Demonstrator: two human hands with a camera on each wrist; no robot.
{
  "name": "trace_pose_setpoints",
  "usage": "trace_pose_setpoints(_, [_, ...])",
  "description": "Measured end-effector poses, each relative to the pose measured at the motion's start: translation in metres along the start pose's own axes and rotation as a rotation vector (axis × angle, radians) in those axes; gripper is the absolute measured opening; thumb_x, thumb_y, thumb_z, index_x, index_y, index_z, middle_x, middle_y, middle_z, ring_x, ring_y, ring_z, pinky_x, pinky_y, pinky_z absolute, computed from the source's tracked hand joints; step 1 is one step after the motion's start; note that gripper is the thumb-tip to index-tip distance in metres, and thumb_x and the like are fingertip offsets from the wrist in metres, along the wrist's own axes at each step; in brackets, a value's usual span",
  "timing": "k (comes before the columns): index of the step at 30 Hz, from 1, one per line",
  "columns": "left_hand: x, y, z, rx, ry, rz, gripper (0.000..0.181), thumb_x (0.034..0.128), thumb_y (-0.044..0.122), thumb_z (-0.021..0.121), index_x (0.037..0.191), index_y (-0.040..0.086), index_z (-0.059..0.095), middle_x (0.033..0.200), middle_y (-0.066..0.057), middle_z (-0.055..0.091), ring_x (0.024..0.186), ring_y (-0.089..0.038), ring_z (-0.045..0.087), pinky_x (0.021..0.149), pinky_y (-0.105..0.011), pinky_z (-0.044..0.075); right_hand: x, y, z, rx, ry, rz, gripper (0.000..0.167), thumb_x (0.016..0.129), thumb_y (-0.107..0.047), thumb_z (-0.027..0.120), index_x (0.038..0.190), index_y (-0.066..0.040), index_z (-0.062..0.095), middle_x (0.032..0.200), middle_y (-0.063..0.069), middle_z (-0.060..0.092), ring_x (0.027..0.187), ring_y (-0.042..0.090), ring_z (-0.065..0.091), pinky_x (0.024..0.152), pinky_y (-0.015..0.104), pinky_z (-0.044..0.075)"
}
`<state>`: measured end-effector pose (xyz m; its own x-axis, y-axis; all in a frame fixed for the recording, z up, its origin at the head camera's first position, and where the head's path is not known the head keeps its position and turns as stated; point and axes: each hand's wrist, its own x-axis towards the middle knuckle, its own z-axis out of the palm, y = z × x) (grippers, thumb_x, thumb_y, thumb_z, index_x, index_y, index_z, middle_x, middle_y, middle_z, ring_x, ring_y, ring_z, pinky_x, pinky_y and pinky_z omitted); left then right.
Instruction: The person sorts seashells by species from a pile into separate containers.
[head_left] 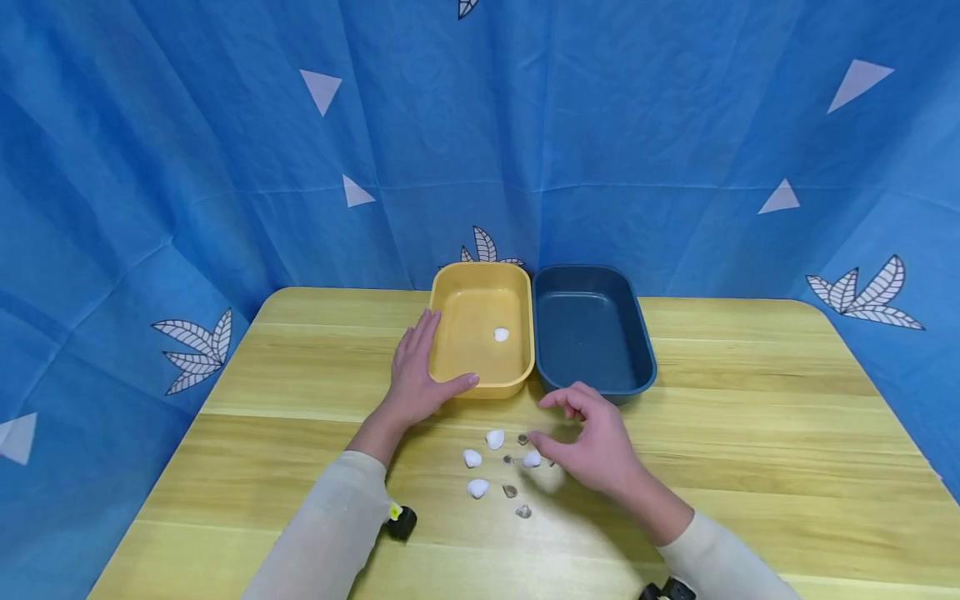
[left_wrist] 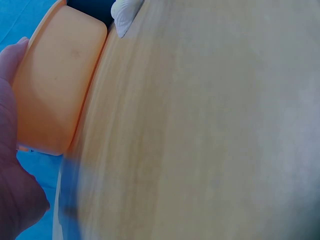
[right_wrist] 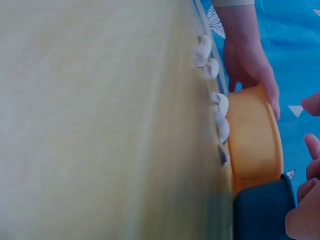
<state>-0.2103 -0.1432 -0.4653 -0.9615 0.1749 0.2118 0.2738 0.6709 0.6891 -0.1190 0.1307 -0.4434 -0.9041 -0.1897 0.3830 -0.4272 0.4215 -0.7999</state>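
Observation:
My left hand (head_left: 412, 379) rests along the left side of a yellow plastic bin (head_left: 468, 354), fingers extended and thumb reaching over its near rim. Inside that bin lies one white seashell (head_left: 501, 334). My right hand (head_left: 596, 437) hovers over the small shells in front of the bins, thumb and bent forefinger apart, with nothing visible between them. Nearest its thumb are a white seashell (head_left: 532, 459) and a small grey-brown shell (head_left: 522, 438). In the right wrist view, the right fingers (right_wrist: 312, 145) appear at the edge, partly cut off.
A dark blue bin (head_left: 588, 333) stands against the yellow one's right side, nothing visible in it. Several shells lie on the wooden table (head_left: 750, 417), including a white one (head_left: 477, 488) and a brownish one (head_left: 510, 491). A blue patterned curtain (head_left: 450, 125) hangs behind.

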Motion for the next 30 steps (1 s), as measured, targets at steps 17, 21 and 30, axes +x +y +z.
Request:
trace_pose_setpoints(17, [-0.001,0.001,0.0,0.007,-0.008,-0.023,0.114,0.0768,0.063,0.075,0.162,0.03,0.008,0.167,0.007,0.001,0.149,-0.037,0.003,0.115,-0.058,0.004,-0.011,0.02,0.007,-0.043,-0.117,0.068,0.033,0.068,-0.012,0.09,0.096,-0.013,0.072,0.077,0.009,0.05,0.074,0.022,0.049,0.062,0.027,0.038])
trace_pose_setpoints(21, [0.0,0.001,0.0,0.002,-0.003,-0.024,0.114,0.0759,0.063,0.076,0.162,0.03,0.009,0.167,0.005,0.003,0.149,-0.037,0.003,0.115,-0.06,0.005,-0.012,0.025,0.008,-0.049,-0.15,0.067,0.032,0.067,-0.013,0.091,0.094,-0.014,0.072,0.075,0.004,0.05,0.072,0.017,0.048,0.062,0.028,0.039])
trace_pose_setpoints(30, [0.0,0.001,0.0,-0.008,0.005,-0.009,0.114,0.0758,0.062,0.076,0.162,0.025,0.012,0.167,0.004,0.004,0.149,-0.038,0.004,0.115,-0.06,0.005,-0.012,0.034,0.01,-0.08,-0.205,0.03,0.031,0.065,-0.015,0.091,0.089,-0.017,0.072,0.074,-0.002,0.051,0.072,0.013,0.047,0.065,0.028,0.04])
